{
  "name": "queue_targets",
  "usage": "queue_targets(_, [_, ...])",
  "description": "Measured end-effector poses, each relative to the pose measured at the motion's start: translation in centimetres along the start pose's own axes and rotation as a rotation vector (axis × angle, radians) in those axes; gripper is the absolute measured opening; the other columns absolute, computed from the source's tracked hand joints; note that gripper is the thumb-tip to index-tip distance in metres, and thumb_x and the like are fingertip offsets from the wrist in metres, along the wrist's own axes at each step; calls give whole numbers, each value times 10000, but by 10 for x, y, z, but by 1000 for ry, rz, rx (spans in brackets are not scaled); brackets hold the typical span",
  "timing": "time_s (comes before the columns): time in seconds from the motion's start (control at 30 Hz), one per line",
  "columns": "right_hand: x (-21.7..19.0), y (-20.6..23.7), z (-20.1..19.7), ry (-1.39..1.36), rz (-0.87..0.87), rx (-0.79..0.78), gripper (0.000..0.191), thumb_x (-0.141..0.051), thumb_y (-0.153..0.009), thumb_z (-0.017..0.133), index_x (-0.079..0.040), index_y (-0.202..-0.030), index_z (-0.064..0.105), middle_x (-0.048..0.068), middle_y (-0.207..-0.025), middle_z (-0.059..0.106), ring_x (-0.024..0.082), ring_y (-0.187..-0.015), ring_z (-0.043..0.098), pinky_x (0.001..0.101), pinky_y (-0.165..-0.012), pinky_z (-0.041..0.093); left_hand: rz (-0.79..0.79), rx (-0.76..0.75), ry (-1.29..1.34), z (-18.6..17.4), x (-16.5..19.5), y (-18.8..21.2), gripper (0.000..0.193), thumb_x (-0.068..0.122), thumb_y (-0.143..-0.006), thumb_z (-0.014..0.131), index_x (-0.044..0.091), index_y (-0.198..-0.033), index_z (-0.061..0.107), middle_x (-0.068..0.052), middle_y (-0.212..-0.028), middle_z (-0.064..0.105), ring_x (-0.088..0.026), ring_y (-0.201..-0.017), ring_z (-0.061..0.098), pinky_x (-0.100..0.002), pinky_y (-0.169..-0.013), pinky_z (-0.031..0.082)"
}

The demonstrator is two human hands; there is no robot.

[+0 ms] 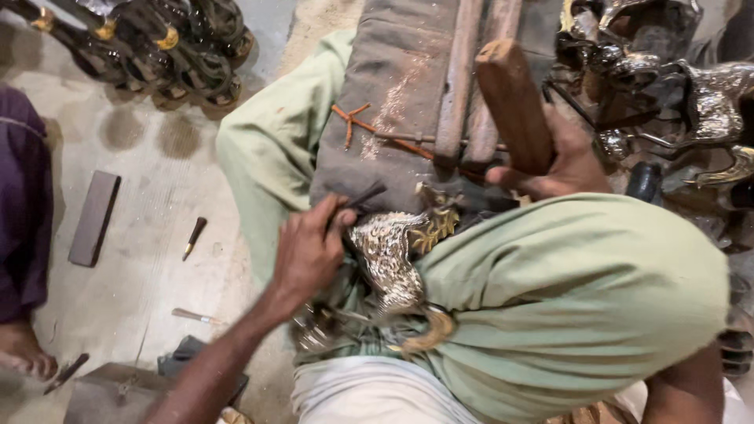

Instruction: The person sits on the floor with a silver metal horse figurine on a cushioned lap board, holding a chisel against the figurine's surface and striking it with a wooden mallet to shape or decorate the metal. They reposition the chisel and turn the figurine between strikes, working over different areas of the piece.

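Dusty concrete floor is spreading out to the left of the person's left hand, and that hand is closing its fingers around a thin dark punch, pinching it so the tool is angling up and away from the knuckles. Right under that hand, touching the heel of the palm, a shiny metal figurine is lying wedged between the person's pale green trouser legs, its curled brassy end pointing back toward the body. Up and to the right, the right hand is wrapping tight around a thick wooden mallet handle, which is rising out of the fist and leaning slightly left. Between the two hands a grey padded block is sitting, with two wooden sticks lying along it just beside the mallet. Beyond the right hand, a heap of dark and silvery metal castings is crowding the corner. Well left of the left hand, a flat dark stone slab and a small chisel are lying on the floor, and another person's purple sleeve is showing at the edge.
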State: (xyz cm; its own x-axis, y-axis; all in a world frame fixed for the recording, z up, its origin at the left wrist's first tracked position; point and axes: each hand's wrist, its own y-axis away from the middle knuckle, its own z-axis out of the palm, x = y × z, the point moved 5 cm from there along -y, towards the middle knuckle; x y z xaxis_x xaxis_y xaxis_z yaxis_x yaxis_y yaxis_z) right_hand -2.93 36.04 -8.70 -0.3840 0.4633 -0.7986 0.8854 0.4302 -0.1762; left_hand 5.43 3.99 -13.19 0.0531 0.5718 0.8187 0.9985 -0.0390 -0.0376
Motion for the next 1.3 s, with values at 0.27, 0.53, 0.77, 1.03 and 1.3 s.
queue_targets(0.27, [15,26,-46,31,481,111,669,-214,-854,888,-26,-1390,535,51,-912,599,133,-804,589,323,-663,497,-375,73,164,19,-35,56,314,339,-997,624,60,-1113,709,-113,-574,596,-271,-508,563,-420,-506,428])
queue_targets(0.53, [46,64,-143,163,614,215,626,-258,-888,774,28,-1376,507,72,-1073,652,173,-926,662,365,-775,561,117,199,-120,-17,5,23,221,239,-1003,643,70,-1129,709,-130,-976,729,-314,-934,682,-409,-790,522])
queue_targets(0.77, [71,158,-164,183,900,432,628,-223,-874,806,8,-1380,516,115,-1016,674,199,-833,668,364,-708,555,-23,-197,435,-19,31,-40,275,104,-1030,630,10,-1283,575,-110,-1038,773,-153,-993,775,-324,-818,617])
queue_targets(1.03, [29,218,-123,204,903,385,638,-183,-858,843,-15,-1385,527,164,-950,700,228,-727,676,363,-630,548,297,-462,506,21,80,-79,380,-32,-948,699,5,-1315,611,-126,-1008,792,-157,-922,785,-289,-798,651])
queue_targets(1.3, [-64,151,-83,565,707,80,712,-182,-791,859,-87,-1409,517,183,-896,753,232,-729,764,387,-630,613,584,-537,360,31,84,-94,526,-108,-894,637,73,-1386,586,-149,-1078,761,-243,-941,800,-338,-808,659])
